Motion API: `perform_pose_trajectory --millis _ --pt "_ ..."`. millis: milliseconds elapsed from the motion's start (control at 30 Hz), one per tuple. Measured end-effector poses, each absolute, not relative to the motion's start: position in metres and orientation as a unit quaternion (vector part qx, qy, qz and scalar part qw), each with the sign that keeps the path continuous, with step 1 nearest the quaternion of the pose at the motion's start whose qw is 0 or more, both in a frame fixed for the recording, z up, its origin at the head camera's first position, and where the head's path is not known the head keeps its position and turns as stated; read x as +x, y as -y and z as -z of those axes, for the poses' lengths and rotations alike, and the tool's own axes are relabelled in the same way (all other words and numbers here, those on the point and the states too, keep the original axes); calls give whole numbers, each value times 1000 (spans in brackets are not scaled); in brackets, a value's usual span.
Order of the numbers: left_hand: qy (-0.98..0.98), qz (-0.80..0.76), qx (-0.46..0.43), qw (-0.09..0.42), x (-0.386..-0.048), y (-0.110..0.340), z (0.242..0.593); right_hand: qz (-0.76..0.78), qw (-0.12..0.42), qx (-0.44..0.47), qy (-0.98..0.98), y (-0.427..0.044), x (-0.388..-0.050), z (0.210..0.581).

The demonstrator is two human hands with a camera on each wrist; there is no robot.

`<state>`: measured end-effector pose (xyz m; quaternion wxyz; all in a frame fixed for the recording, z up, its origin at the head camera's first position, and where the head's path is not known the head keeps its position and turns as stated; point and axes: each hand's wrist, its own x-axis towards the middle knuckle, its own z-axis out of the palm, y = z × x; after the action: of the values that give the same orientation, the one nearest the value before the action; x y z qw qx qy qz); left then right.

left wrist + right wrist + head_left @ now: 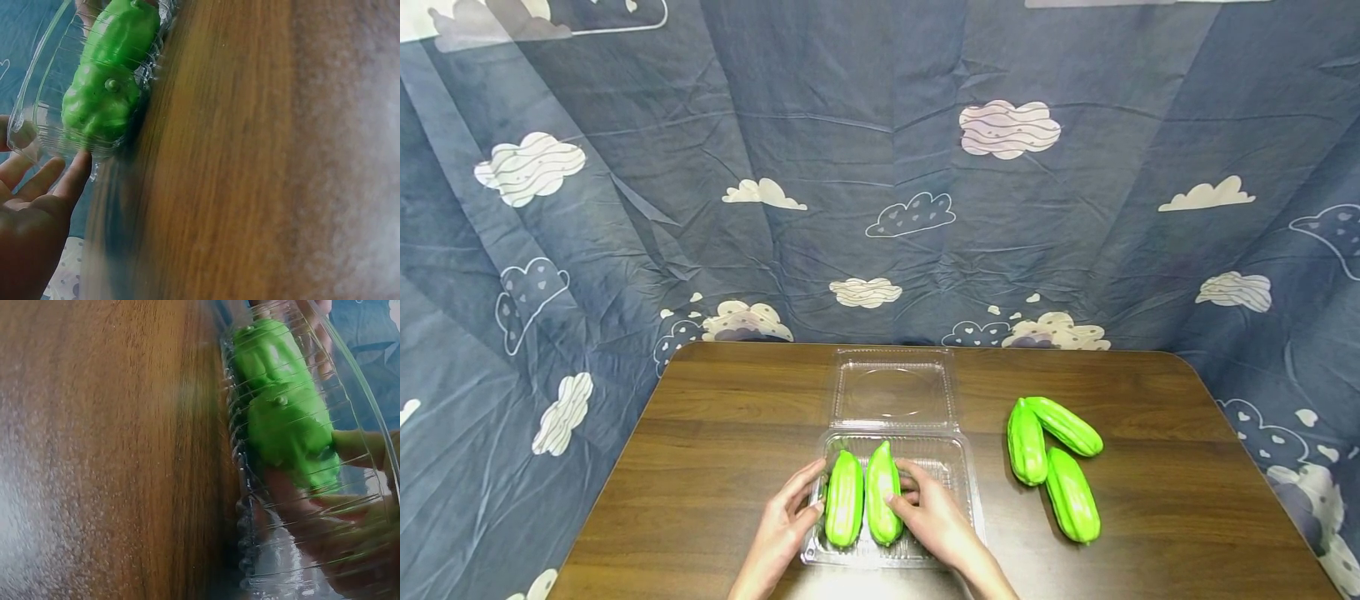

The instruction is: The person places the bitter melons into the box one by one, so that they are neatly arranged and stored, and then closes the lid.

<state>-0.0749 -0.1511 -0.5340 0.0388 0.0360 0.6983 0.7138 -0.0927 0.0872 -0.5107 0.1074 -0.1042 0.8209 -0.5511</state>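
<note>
A clear plastic clamshell box [973, 492] lies open at the table's near edge, its lid [895, 396] folded back. Two ridged green gourds, a left one [845, 500] and a right one [882, 492], lie side by side in its base, stems pointing away. My right hand [936, 512] holds the right gourd, thumb on top and fingers along its right side, inside the box. At the box's left wall rests my left hand [786, 517]; the left wrist view shows its fingertips [80, 164] touching the wall from outside. Both gourds [290, 428] show through the plastic.
Three more green gourds lie on the wooden table [722, 450] right of the box: an upright one [1026, 442], a slanted one [1067, 427] and a nearer one [1072, 496]. A blue cloud-patterned curtain [820, 133] hangs behind the table.
</note>
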Motion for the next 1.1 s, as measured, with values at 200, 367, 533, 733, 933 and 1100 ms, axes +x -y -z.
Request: perform_pose_trajectory --millis 200,367,533,733,933,1100 --pt "-699 -714 33 39 -75 151 534 564 131 -93 -810 -85 -94 511" --pt "-706 -706 41 39 -75 152 534 598 158 -80 -781 -83 -96 512" --pt "-709 -703 47 38 -75 152 535 614 175 -74 -766 -83 -97 513" --pt "-708 -704 45 40 -74 152 535 624 175 -67 -758 -84 -96 513" --pt "-711 -701 44 38 -74 152 534 621 167 -56 -764 -83 -96 513" --pt "-710 -701 48 36 -74 152 534 616 166 -50 -768 -83 -94 511"
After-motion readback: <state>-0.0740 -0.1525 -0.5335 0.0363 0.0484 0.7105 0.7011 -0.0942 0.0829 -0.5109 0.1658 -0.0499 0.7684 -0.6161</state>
